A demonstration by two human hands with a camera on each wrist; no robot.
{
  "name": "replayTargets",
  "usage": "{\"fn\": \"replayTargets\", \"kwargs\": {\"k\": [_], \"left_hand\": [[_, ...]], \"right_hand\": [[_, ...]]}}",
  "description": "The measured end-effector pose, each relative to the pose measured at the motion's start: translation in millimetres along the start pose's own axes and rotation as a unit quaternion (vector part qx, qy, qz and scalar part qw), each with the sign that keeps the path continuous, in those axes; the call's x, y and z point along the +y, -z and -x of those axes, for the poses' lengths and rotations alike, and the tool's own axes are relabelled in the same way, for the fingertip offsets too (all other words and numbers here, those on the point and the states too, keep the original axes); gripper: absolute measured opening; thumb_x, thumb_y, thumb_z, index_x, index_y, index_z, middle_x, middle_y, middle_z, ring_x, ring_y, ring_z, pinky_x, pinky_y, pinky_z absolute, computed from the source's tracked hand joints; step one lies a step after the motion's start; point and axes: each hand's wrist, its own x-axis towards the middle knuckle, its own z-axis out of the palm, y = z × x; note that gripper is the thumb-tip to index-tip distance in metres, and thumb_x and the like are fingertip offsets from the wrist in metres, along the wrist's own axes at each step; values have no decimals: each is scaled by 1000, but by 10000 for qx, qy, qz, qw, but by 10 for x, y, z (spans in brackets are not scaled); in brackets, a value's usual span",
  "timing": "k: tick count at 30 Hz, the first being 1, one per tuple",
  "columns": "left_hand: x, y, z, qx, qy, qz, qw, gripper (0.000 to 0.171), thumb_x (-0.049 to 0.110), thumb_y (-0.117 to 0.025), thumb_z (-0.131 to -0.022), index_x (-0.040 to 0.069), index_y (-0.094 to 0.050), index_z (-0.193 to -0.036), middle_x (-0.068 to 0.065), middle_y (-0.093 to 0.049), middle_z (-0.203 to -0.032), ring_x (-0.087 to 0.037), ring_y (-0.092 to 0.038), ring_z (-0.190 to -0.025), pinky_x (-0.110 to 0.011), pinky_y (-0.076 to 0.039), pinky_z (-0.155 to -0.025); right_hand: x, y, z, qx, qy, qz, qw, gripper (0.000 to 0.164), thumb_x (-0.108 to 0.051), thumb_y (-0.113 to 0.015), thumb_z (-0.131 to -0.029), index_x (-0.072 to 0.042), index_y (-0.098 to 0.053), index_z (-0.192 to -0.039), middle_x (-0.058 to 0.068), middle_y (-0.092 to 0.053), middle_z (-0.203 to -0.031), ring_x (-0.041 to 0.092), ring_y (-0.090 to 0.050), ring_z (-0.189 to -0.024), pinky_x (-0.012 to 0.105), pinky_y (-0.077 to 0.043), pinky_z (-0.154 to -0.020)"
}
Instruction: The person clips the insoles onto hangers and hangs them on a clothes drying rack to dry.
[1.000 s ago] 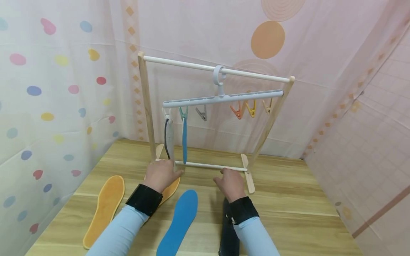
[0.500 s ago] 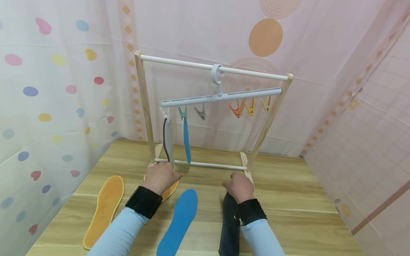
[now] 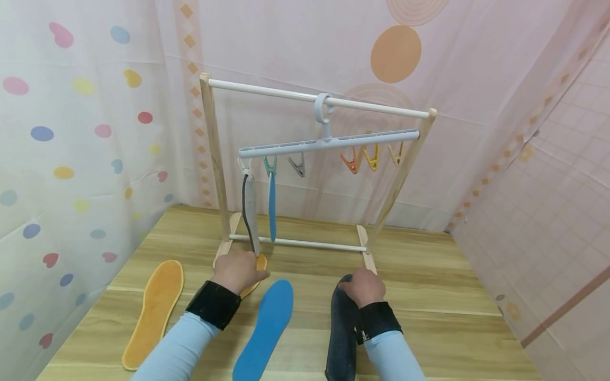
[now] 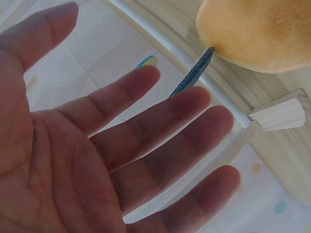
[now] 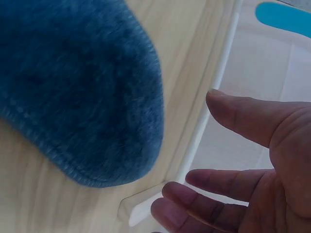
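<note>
My left hand hovers over an orange insole, covering most of it; in the left wrist view its fingers are spread with nothing held. Over the far end of a dark blue fleecy insole, my right hand hangs with fingers loosely bent, apart from the insole in the right wrist view. Between the hands lies a bright blue insole, and another orange insole is at the left. From the hanger, a green clip holds a blue insole; a white clip holds a grey, dark-edged insole.
The hanger hooks over the white top bar of a wooden-sided rack. Grey, orange, yellow and beige clips hang from it holding nothing. A low white bar joins the rack's feet. Patterned curtains surround the wooden table.
My right hand has moved right and back toward me, over the dark blue insole's far end. My left hand has drawn back slightly. The hanging blue insole has swung a little.
</note>
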Motion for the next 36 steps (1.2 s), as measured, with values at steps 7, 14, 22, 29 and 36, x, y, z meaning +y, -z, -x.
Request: {"fn": "replayTargets", "kwargs": {"k": [7, 14, 22, 29, 36], "left_hand": [[-4, -39, 40, 66, -110, -98, 9999, 41, 46, -75, -82, 5, -69, -81, -9, -58, -69, -25, -58, -63, -44, -48, -53], [-6, -57, 48, 25, -92, -139, 9999, 43, 45, -75, -82, 3, -70, -85, -9, -59, -70, -26, -58, -64, -44, -48, -54], [-15, -101, 46, -109, 38, -136, 9998, 49, 46, -74, -82, 0, -70, -101, -9, -58, -70, -26, -58, -67, -44, -48, -57], [-4, -92, 80, -113, 32, -104, 9999, 46, 44, -74, -82, 1, -69, -97, -8, -54, -67, -25, -56, -62, -42, -47, -55], [-3, -91, 90, -124, 44, -103, 9999, 44, 44, -73, -82, 2, -68, -91, -6, -51, -65, -23, -54, -60, -40, -46, -54]], "right_hand": [[79, -55, 9, -213, -151, 420, 9988, 38, -44, -75, -84, -7, -70, -76, 4, -54, -63, 20, -53, -58, 34, -42, -51], [115, -68, 29, -281, -208, 606, 9976, 45, -51, -74, -83, -8, -67, -69, 4, -53, -60, 19, -53, -55, 33, -41, -50], [138, -97, 42, -317, -276, 661, 9969, 49, -54, -74, -81, -6, -68, -72, 7, -54, -64, 20, -55, -57, 37, -46, -53], [168, -179, 36, -360, -306, 444, 9979, 46, -51, -74, -83, -6, -71, -80, 7, -56, -64, 21, -57, -59, 38, -48, -54], [178, -236, 12, -301, -315, 461, 9980, 46, -51, -74, -82, -5, -71, -78, 8, -58, -67, 21, -58, -60, 38, -48, -55]]}}
